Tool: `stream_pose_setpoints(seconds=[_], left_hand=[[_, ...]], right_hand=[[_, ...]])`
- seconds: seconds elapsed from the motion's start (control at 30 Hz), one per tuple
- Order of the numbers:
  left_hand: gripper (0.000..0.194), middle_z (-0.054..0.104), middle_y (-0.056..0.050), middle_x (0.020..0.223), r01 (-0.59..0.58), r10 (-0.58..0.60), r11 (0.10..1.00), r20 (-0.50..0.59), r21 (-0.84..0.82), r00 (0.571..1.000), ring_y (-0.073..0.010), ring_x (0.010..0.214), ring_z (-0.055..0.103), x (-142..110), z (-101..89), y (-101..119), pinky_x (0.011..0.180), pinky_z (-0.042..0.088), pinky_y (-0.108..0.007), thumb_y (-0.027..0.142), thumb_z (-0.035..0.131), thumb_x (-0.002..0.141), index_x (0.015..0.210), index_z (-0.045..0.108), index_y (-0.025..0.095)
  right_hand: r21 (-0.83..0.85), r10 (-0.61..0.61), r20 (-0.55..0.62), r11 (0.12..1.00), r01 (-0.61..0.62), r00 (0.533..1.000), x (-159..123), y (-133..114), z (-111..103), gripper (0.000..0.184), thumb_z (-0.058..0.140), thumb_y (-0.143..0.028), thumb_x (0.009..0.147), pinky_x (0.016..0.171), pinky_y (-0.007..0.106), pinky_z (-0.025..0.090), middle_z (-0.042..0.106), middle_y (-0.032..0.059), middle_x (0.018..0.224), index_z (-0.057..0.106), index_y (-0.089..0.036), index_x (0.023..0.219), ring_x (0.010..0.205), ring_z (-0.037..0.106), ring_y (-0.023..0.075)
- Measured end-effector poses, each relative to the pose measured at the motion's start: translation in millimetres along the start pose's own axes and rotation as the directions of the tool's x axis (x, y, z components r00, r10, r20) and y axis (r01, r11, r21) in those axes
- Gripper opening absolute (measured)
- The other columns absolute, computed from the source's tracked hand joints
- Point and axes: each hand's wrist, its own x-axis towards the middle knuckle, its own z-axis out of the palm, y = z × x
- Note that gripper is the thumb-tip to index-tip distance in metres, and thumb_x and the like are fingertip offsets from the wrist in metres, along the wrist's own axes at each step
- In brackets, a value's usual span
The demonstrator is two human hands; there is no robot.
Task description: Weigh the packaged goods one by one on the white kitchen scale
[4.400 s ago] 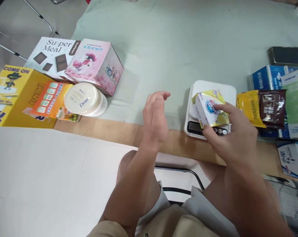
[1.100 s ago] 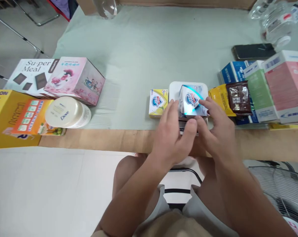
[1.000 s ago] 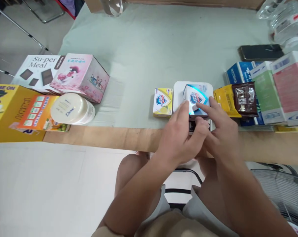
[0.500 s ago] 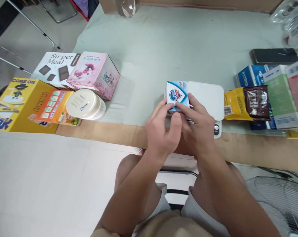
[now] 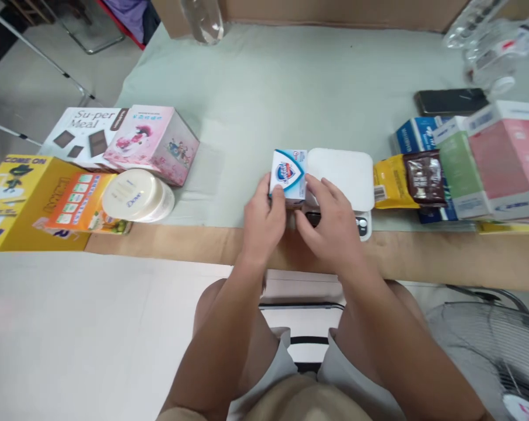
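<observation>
A white-and-blue boxed bar of soap sits at the middle of the table's near side. My left hand grips its left side, thumb over the lower front edge. My right hand has its fingers apart; the index fingertip meets the box's right edge and the thumb lies just below its lower right corner. Beside the box is a flat white kitchen scale, its dark display and buttons partly covered by my right hand. The undersides of both hands are hidden.
At left stand a Dove jar, a pink box, a Su-per Meal box, an orange packet and a yellow box. At right are a yellow-brown packet, several cartons, a phone and clear bottles.
My fingers have moved off the soap box's top face to its sides. The right hand has spread away to the right. The whole view has shifted slightly.
</observation>
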Motion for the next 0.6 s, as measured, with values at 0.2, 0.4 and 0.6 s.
stream_pose_setpoints(seconds=[0.2, 0.4, 0.6], left_hand=[[0.049, 0.056, -0.011, 0.158, -0.346, 0.349, 0.936, -0.282, 0.064, 0.894, -0.0275, 0.151, 0.049, -8, 8.4, -3, 0.128, 0.038, -0.044, 0.044, 0.054, 0.102, 0.146, 0.058, 0.024], [0.044, 0.057, -0.008, 0.148, -0.742, 0.734, 0.67, -0.153, -0.001, 0.662, -0.0307, 0.145, 0.052, -41, 73.4, 23, 0.126, 0.039, -0.051, 0.039, 0.053, 0.101, 0.145, 0.06, 0.032], [0.054, 0.055, -0.019, 0.153, -0.696, 0.699, 0.709, 0.235, -0.111, 0.675, -0.029, 0.146, 0.054, -61, 166.4, 42, 0.124, 0.043, -0.05, 0.049, 0.043, 0.104, 0.148, 0.051, 0.018]], right_hand=[[0.037, -0.075, -0.228, 0.996, 0.085, 0.971, -2, 14, -46, 0.038, 0.051, -0.029, 0.095, 0.11, 0.047, 0.056, 0.076, 0.0148, 0.128, 0.064, -0.017, 0.13, 0.123, 0.069, 0.0279], [-0.096, 0.012, -0.559, 0.992, -0.079, 0.829, -28, 63, -110, 0.024, 0.052, -0.032, 0.093, 0.1, 0.054, 0.057, 0.069, 0.0147, 0.113, 0.064, -0.023, 0.113, 0.115, 0.067, 0.032], [-0.193, 0.096, -0.628, 0.942, -0.274, 0.772, -62, 124, -151, 0.041, 0.059, -0.03, 0.089, 0.109, 0.063, 0.052, 0.049, 0.0199, 0.141, 0.057, -0.023, 0.129, 0.145, 0.049, 0.0375]])
